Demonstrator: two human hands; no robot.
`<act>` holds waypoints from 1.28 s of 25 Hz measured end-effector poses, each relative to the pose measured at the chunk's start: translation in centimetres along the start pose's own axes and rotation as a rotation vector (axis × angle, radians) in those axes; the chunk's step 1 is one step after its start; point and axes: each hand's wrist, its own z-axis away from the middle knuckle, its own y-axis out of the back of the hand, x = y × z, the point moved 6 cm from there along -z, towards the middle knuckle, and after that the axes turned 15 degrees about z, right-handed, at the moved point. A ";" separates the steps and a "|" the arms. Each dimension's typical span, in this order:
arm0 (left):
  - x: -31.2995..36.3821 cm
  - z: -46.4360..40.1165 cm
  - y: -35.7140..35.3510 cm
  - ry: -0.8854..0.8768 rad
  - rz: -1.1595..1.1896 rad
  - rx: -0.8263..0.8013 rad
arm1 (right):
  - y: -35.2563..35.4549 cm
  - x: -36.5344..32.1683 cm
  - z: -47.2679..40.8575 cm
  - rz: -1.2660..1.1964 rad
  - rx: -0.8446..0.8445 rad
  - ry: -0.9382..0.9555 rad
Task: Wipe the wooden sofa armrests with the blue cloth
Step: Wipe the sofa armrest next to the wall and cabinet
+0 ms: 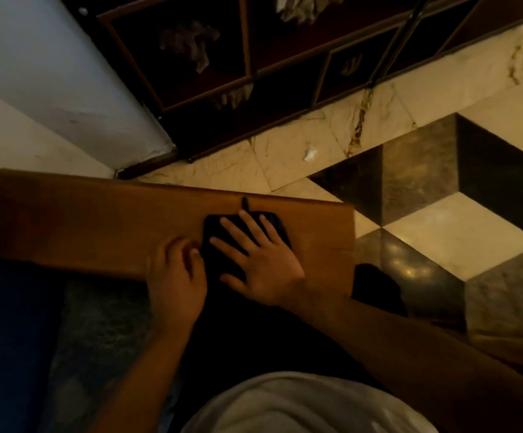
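Cloth: my dark blue folded cloth [244, 239] lies on the flat brown wooden sofa armrest [97, 220].
Right hand [260, 264]: fingers spread, pressing it flat.
Left hand [175, 273]: fingers curled at its edge; grip unclear.

I see a dim, warm-toned picture, soft all over with slight blur. The brightest patches are the pale wall [35, 67] at upper left and small glints on the polished floor tiles [410, 264] at right. The lower left sinks into near-black shadow. The dark cloth [216, 254] barely separates from its surroundings. Straight lines tilt and bow toward the edges.
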 end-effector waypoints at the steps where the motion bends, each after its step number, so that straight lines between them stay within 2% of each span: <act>1: 2.5 1.1 -2.4 -0.037 0.000 -0.070 | -0.8 2.4 3.2 -0.017 -0.008 -0.046; 3: 7.9 3.9 -7.5 -0.089 -0.059 -0.187 | -1.6 6.8 8.6 -0.042 -0.013 -0.182; 6: 14.3 7.4 -14.4 0.059 -0.071 -0.307 | -2.9 11.5 11.9 -0.227 -0.018 -0.367; 9: 18.1 7.4 -18.7 0.236 -0.077 -0.214 | -3.6 14.6 12.2 -0.687 0.074 -0.358; 12: 21.5 7.5 -19.9 0.450 -0.073 -0.266 | -1.4 18.2 16.4 -1.138 0.161 -0.442; 14: 25.4 9.0 -21.4 0.664 0.178 -0.326 | 0.8 21.8 21.5 -1.309 0.165 -0.565; 15: 27.1 10.3 -22.5 0.842 0.379 -0.360 | 2.2 23.4 23.7 -1.346 0.154 -0.606; 17: 32.5 13.2 -25.6 1.207 0.775 -0.514 | 5.0 28.1 28.6 -1.414 0.153 -0.712; 18: 35.1 14.0 -26.9 1.295 0.889 -0.594 | 6.2 30.5 30.7 -1.466 0.175 -0.770; 20: 40.1 13.2 -29.5 1.241 0.946 -0.718 | 8.3 35.3 33.9 -1.580 0.266 -0.883; 22: 44.6 10.6 -32.6 1.016 0.883 -0.786 | 9.4 40.1 36.2 -1.645 0.364 -1.040; 25: 52.9 6.4 -36.7 0.553 0.582 -0.852 | 11.2 47.5 39.5 -1.618 0.466 -1.253; 27: 58.3 4.9 -39.8 0.406 0.556 -0.883 | 12.2 52.1 41.9 -1.545 0.548 -1.328; 28: 60.9 4.1 -41.7 0.407 0.590 -0.887 | 12.8 54.5 43.3 -1.484 0.580 -1.348; 30: 64.5 3.7 -45.9 0.591 0.759 -0.939 | 13.5 58.9 45.6 -1.278 0.582 -1.382; 32: 68.8 4.5 -51.3 0.729 0.830 -1.139 | 13.9 63.4 48.4 -1.181 0.608 -1.466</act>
